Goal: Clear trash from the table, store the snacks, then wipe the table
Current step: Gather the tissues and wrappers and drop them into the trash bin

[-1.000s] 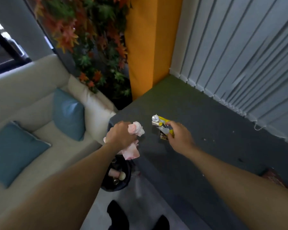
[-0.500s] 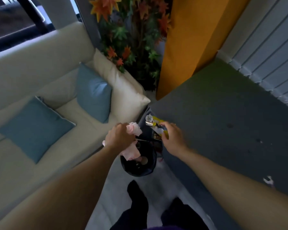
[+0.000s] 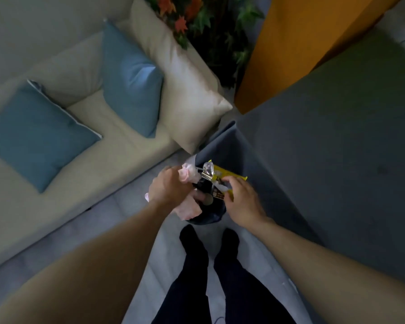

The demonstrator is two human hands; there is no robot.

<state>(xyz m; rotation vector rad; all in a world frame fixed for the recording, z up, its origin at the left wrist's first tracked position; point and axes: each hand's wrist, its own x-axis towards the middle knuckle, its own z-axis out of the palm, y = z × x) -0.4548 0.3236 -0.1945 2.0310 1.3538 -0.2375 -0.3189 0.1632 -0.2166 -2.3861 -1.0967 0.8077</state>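
Cream sofa with blue cushions fills the left of the head view and a dark grey bench fills the right. Between them, on the pale floor just beyond our shoes, stands a small black trash bin.

Our left hand is balled into a fist around a crumpled pink tissue, which droops over the bin's near-left rim. Our right hand pinches a yellow snack wrapper between thumb and fingers, holding it above the bin's mouth, close to the bench's near corner.

The wrapper's long axis runs roughly left to right. Its torn silver end points left, toward the tissue, and its yellow end points right, toward the bench.

We judge that the trash-clearing step is in hand, with both pieces poised to drop. The next move calls for letting go with both hands while they are squarely over the bin's opening, so that nothing lands on the floor. Storing the snacks and wiping the bench would follow.
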